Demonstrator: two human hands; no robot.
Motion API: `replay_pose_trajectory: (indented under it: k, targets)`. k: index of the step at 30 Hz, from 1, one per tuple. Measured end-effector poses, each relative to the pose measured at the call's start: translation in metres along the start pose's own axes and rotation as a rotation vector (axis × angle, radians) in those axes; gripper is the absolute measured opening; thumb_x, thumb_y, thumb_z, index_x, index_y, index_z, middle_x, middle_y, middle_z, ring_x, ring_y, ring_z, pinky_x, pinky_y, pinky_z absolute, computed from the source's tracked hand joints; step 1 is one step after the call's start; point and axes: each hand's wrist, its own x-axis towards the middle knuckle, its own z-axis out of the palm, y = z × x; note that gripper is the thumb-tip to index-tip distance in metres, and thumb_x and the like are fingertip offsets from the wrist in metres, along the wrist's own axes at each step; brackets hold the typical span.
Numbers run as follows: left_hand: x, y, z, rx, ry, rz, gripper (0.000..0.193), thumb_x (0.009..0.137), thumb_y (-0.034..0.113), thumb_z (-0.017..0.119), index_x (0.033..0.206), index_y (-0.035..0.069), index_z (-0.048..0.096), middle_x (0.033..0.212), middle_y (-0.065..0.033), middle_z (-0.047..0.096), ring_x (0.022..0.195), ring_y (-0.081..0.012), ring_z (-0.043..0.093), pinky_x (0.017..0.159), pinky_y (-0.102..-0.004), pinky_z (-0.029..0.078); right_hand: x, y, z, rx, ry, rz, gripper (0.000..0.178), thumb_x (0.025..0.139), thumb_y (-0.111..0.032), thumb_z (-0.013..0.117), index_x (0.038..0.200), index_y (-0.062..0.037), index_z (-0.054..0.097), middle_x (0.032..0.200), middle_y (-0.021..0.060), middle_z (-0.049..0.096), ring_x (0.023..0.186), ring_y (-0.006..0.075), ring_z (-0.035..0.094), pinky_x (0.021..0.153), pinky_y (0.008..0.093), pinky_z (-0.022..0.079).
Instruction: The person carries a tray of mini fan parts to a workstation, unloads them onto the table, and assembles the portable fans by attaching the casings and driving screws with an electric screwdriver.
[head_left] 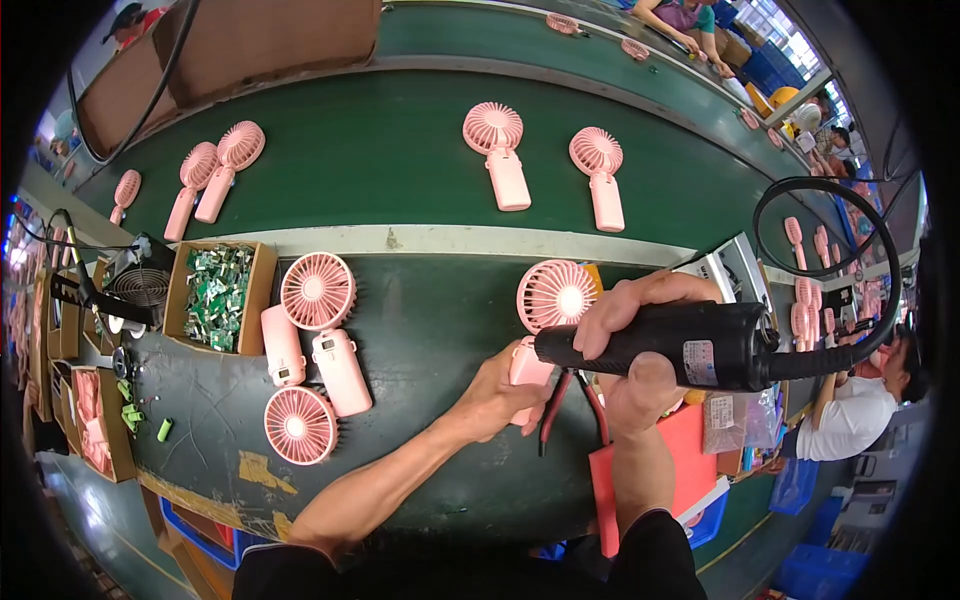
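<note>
My left hand (495, 395) grips the handle of a pink handheld fan (556, 297) on the green bench, with the round grille pointing away from me. Wrapped around a black electric screwdriver (665, 340) is my right hand (640, 395). The screwdriver lies nearly level, its nose at the left against or just over the fan's handle; the bit's tip cannot be seen. A pair of pliers (549, 420) with dark red handles lies under and beside my hands. Two more pink fans, an upper one (318, 291) and a lower one (300, 425), rest left of my forearm.
Several pink fans, one of them central (497, 150), lie on the green conveyor belt (370, 150). A cardboard box of circuit boards (262, 300) stands at the left. A red folder (650, 470) sits by my right forearm. The screwdriver's cable (885, 270) loops at right. Co-workers sit beyond.
</note>
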Motion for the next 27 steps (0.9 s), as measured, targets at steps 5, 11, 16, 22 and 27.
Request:
replay_pose_trajectory:
  k: [5,11,16,22,27]
  targets:
    - [-0.010,0.005,-0.012,0.015,0.035,0.016,0.051,0.080,-0.007,0.055,0.129,-0.002,0.040,0.076,-0.0097,0.057,0.051,-0.0167,0.056,0.043,-0.0319,0.044,0.001,0.004,0.012,0.050,-0.048,0.035,0.054,0.079,-0.034,0.077,0.109,-0.0039,0.044,0.080,0.0096,0.051,0.058,0.0192,0.054,0.052,0.0328,0.050]
    - [0.000,-0.015,-0.004,-0.068,-0.072,0.062,0.049,0.076,0.001,0.060,0.121,-0.004,0.043,0.066,-0.0091,0.058,0.045,-0.0161,0.055,0.038,-0.0299,0.043,-0.011,0.008,-0.003,0.084,-0.064,-0.084,0.038,0.086,-0.029,0.067,0.107,-0.0045,0.048,0.080,0.0076,0.047,0.062,0.0163,0.048,0.055,0.0280,0.042]
    - [-0.004,-0.016,-0.012,-0.034,-0.029,0.131,0.048,0.070,-0.004,0.054,0.117,-0.006,0.042,0.068,-0.0087,0.055,0.049,-0.0152,0.055,0.040,-0.0292,0.043,-0.009,0.014,-0.002,0.075,-0.155,-0.062,0.035,0.089,-0.030,0.061,0.107,-0.0030,0.048,0.081,0.0068,0.046,0.061,0.0137,0.045,0.056,0.0257,0.039]
    - [-0.009,-0.006,-0.009,-0.028,-0.030,0.082,0.058,0.072,-0.002,0.055,0.128,-0.005,0.040,0.066,-0.0067,0.056,0.049,-0.0127,0.055,0.042,-0.0277,0.042,-0.007,0.014,0.000,0.120,-0.174,-0.057,0.034,0.089,-0.029,0.062,0.106,-0.0031,0.047,0.080,0.0069,0.046,0.060,0.0135,0.045,0.055,0.0260,0.039]
    - [0.003,-0.016,-0.011,-0.047,0.025,0.050,0.060,0.074,-0.001,0.054,0.132,-0.004,0.040,0.066,-0.0095,0.055,0.049,-0.0157,0.053,0.041,-0.0297,0.044,-0.008,0.017,0.002,0.044,-0.117,-0.106,0.042,0.086,-0.027,0.067,0.113,-0.0013,0.047,0.085,0.0105,0.050,0.062,0.0169,0.051,0.058,0.0277,0.046]
